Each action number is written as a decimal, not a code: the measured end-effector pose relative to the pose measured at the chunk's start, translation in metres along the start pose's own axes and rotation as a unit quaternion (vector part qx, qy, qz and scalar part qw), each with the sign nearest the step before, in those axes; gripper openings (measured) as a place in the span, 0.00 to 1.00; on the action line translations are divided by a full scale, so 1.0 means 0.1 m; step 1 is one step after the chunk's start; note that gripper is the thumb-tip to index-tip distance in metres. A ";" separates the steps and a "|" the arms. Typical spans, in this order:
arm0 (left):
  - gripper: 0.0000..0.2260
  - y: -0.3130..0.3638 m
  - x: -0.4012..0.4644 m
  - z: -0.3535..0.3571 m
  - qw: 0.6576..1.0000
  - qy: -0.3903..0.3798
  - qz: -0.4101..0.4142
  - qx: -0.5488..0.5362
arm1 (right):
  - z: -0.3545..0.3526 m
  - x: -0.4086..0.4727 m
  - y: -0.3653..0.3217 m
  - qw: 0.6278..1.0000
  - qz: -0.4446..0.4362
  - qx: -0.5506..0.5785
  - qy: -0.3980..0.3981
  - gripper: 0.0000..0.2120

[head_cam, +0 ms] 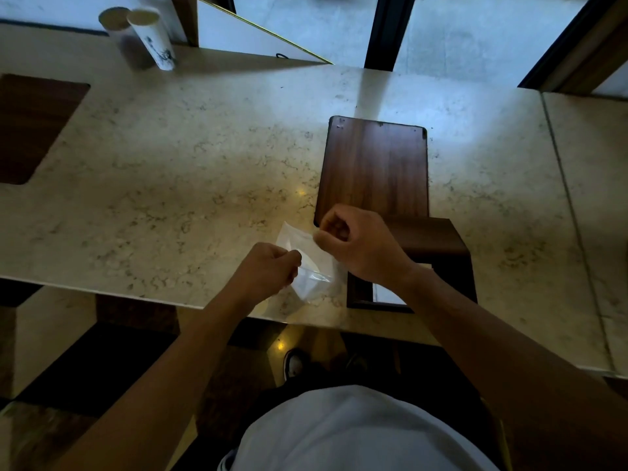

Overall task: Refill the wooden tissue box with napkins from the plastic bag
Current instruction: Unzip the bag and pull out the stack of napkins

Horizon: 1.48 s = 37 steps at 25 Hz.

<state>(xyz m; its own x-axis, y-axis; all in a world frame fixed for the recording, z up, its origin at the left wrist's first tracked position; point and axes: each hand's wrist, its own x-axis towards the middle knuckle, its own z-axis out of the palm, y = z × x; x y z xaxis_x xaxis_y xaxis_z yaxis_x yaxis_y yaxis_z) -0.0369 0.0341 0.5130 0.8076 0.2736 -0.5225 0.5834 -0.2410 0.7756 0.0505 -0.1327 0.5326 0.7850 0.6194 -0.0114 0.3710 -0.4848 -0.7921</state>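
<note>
- Near the marble counter's front edge, the left hand and right hand each pinch the clear plastic bag of white napkins.
- Just right of the bag sits the wooden tissue box, open; its flat lid lies behind it.

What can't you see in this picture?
- Inside the wooden tissue box: mostly hidden by the right hand and forearm, head view.
- How many napkins the plastic bag holds: blurred, partly behind the left hand.
- Dark print on the paper cup: too small.
</note>
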 end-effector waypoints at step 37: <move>0.26 -0.40 0.41 -0.16 0.858 -0.156 -0.047 -0.487 | -0.30 -0.08 0.17 0.928 0.171 0.306 -0.127 0.14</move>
<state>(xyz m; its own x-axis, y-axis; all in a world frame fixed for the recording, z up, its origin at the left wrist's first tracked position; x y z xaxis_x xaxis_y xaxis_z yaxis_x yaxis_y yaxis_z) -0.0285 0.0698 0.4657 0.8331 -0.0505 -0.5508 0.4217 0.7023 0.5735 0.0653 -0.1650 0.5378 0.6334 0.6574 -0.4082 -0.2912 -0.2862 -0.9128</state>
